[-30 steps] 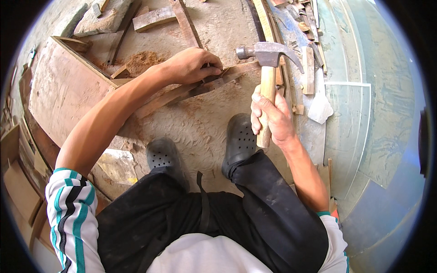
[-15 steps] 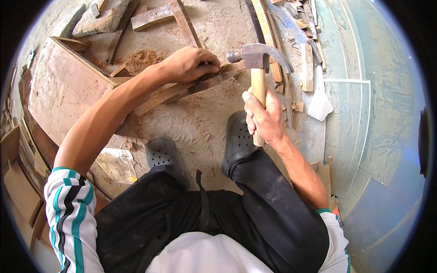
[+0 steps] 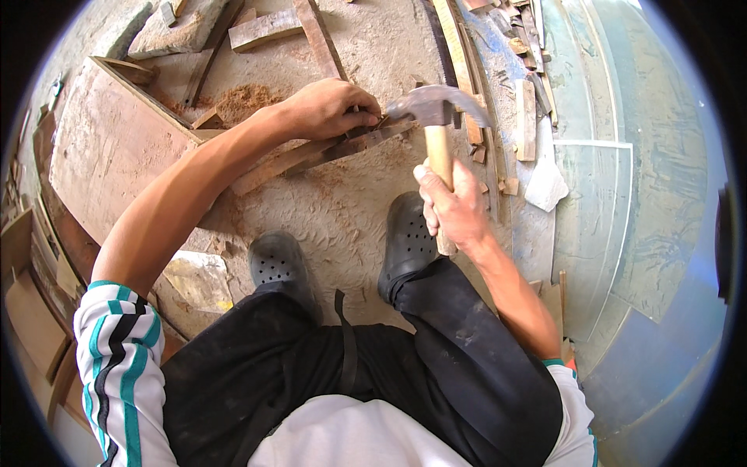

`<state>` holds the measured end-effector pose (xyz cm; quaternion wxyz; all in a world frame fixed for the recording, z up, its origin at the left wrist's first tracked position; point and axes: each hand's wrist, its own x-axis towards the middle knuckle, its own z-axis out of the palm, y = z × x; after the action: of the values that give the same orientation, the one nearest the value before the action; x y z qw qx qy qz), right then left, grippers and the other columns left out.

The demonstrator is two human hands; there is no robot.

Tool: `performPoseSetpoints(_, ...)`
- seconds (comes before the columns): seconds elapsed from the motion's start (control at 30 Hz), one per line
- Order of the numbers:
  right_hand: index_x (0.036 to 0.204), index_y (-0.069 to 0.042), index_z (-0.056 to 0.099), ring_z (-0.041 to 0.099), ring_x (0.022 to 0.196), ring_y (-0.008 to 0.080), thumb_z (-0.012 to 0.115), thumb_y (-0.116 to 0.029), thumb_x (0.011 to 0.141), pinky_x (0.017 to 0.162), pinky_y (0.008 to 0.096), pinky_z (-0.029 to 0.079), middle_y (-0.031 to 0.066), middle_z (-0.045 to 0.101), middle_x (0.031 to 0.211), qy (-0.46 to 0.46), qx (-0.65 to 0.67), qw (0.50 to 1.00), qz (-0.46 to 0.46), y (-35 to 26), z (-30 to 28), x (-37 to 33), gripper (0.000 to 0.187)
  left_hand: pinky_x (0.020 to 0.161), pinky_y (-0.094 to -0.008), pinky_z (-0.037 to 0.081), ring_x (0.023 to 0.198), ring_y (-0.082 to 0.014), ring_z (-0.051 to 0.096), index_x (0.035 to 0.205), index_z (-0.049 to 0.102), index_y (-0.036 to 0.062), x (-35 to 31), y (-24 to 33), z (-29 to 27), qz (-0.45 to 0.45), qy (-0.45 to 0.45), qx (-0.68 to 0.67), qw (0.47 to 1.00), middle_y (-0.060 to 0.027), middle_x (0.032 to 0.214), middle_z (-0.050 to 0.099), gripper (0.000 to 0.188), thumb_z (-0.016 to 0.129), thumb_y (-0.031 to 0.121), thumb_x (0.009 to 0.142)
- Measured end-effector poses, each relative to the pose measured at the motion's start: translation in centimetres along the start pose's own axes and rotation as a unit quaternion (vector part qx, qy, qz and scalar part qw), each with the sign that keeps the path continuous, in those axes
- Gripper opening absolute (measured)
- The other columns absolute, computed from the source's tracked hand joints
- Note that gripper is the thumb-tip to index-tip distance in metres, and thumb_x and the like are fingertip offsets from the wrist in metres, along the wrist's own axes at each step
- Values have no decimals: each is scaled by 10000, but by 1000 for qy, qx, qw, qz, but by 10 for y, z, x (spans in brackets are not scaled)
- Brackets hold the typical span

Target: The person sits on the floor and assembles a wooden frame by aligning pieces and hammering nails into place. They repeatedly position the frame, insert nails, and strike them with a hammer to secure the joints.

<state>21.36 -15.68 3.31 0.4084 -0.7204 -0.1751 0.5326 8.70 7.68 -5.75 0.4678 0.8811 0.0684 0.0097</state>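
Observation:
My right hand (image 3: pixel 455 198) grips a claw hammer (image 3: pixel 439 148) by its pale wooden handle. The hammer's dark steel head is beside my left fingertips, its claw turned to the right. My left hand (image 3: pixel 331 109) is closed in a pinch over the wooden strips (image 3: pixel 311 156); whatever the fingers hold is too small and hidden to name. These narrow strips lie slantwise near the floor, one crossing the other. Their left part runs below my left wrist.
A dusty board panel (image 3: pixel 117 144) lies at the left beside a sawdust heap (image 3: pixel 245 103). A wood block (image 3: pixel 266 29) and stone slab (image 3: pixel 175 31) are farther back. Long wood strips (image 3: pixel 459 47) and glass sheets (image 3: pixel 599 202) lie at right. My black clogs (image 3: pixel 278 261) stand below.
The hammer head has tilted and come down to the left, close to my left fingers. My left hand stays almost in place over the strips.

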Motion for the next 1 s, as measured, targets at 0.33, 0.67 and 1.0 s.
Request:
performPoseSetpoints(0.33,1010,-46,507,467,410,77,615,-241,997,342,249,400,-5,494,666,35,64,997,-33,-2,-2,-2,224,799,-413,543,903,-322,710,1062,718,9,2,3,1,-11,0,10,1000,-175,959,728,251,658,217,934)
performPoseSetpoints(0.67,1013,-52,493,476,408,77,605,-228,996,336,251,406,-6,496,662,36,115,992,-35,3,-4,-3,210,792,-412,542,880,-321,706,1049,718,5,-3,3,-2,-14,-5,12,1000,-171,940,725,266,664,239,931)
performPoseSetpoints(1.0,1013,-31,504,480,409,82,621,-221,988,337,260,401,0,506,659,26,102,994,-30,17,10,-1,225,805,-405,546,887,-314,711,1056,718,5,-6,-2,-1,13,14,-16,1000,-174,951,729,249,661,216,936)
